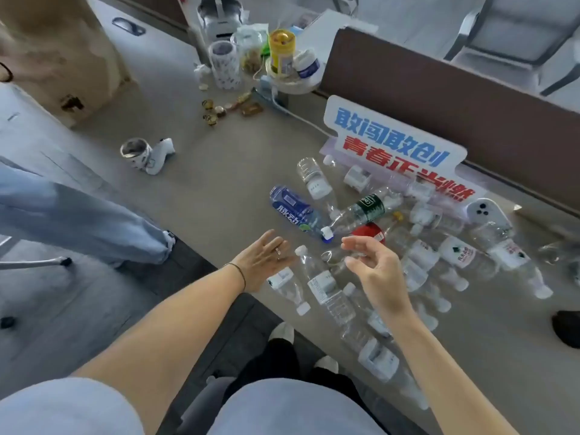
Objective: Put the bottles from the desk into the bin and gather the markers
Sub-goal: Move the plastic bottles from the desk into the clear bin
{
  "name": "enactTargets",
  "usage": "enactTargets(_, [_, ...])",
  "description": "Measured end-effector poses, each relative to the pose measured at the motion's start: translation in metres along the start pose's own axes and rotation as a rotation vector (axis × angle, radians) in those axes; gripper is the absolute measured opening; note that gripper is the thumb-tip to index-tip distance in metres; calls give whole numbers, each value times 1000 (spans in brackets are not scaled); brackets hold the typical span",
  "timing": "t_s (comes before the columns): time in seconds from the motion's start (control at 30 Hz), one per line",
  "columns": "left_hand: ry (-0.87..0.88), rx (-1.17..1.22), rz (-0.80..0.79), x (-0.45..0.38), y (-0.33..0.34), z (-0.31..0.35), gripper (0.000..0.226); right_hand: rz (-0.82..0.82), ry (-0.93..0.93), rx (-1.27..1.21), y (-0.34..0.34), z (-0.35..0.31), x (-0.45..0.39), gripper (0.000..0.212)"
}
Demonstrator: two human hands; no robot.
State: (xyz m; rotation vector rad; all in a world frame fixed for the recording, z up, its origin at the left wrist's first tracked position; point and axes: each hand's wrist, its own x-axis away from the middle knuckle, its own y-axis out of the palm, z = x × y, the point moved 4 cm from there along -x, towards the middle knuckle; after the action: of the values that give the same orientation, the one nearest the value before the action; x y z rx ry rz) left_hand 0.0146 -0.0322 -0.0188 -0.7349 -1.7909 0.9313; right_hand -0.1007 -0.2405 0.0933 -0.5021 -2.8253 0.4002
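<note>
Now both hands (317, 262) hover empty, fingers loose, above crinkled clear plastic bottles (326, 290) on smooth desk (219, 183)

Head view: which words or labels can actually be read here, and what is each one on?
"敢闯敢创" in blue, sign, top line.
"青春正当燃" in red, same sign, lower lines.
"脉动" in white, blue bottle.
Green-label bottle: too blurred to read.
Clear bottles' white labels: too small to read.
</note>
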Motion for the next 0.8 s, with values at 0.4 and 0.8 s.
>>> enactTargets(0.4, [-154, 172, 48, -9, 45, 23, 77, -29, 103, 93, 8, 27, 1, 39])
enactTargets(0.8, [-661, 769, 363, 50, 54, 1, 71, -118, 204, 448, 34, 74, -13, 36])
